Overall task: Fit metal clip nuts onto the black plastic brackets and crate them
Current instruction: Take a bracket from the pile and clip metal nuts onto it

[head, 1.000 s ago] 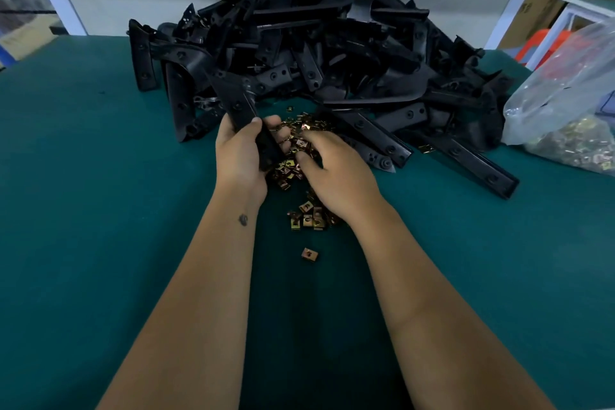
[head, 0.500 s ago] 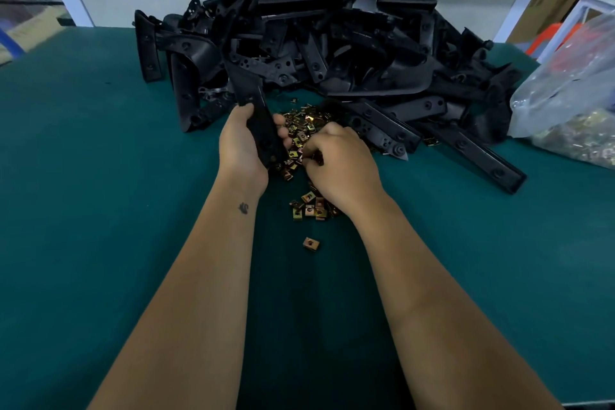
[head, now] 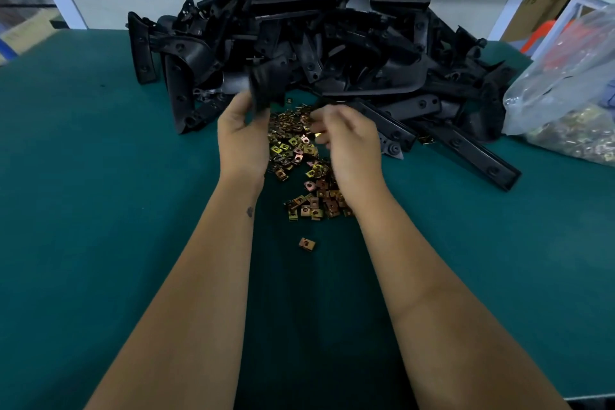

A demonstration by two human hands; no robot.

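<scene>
Head view of a green-covered work table. The left hand grips one black plastic bracket, fingers curled round its lower end, holding it raised and roughly upright in front of the large heap of black plastic brackets at the table's far side. The right hand, blurred, hovers over the scatter of small brass-coloured metal clip nuts with fingers curled inward; a yellowish glint shows at the fingertips, but whether they pinch a clip nut cannot be told. One stray clip nut lies apart, nearer the viewer. A clear plastic bag of further clip nuts rests at the right edge.
</scene>
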